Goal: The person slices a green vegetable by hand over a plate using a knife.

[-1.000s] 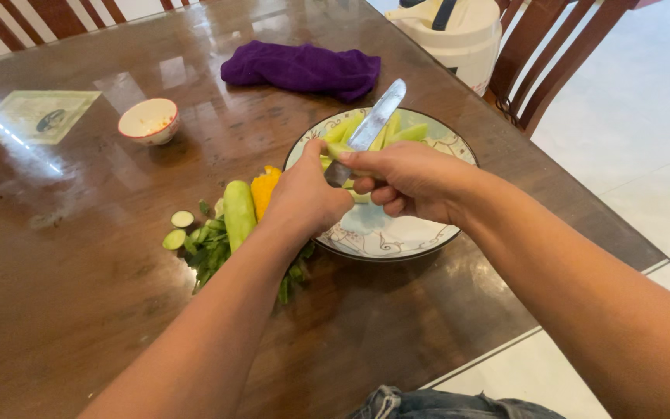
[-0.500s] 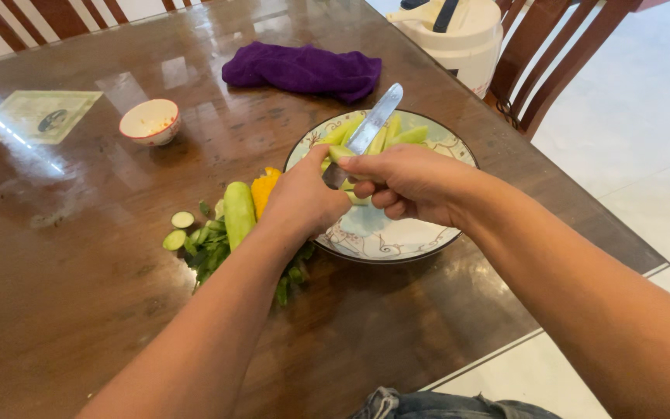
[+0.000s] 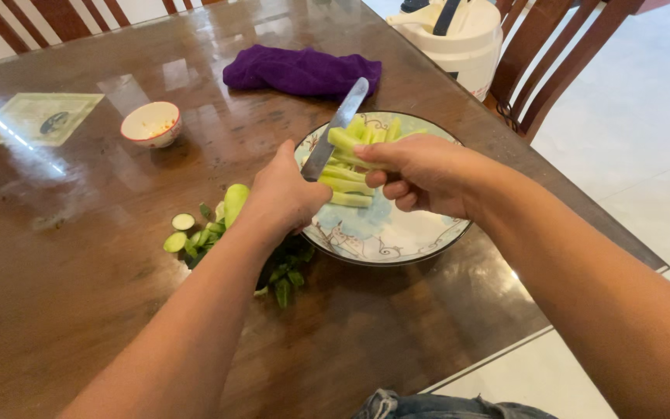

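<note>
Dark wooden table (image 3: 79,310) filling the frame, bearing a purple cloth (image 3: 300,71) at upper centre, small bowl (image 3: 151,123) upper left, patterned plate (image 3: 381,233) centre, peelings (image 3: 195,237) lying left of it.

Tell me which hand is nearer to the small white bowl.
Left. The left hand, gripping the knife, lies to the right of the small white bowl; the right hand is farther right, over the plate.

Bare tabletop (image 3: 79,310) is left open across the lower left of the frame. Passage at upper centre is blocked by the purple cloth (image 3: 300,71), and at centre by the plate (image 3: 397,244) and vegetable scraps (image 3: 203,233).
</note>
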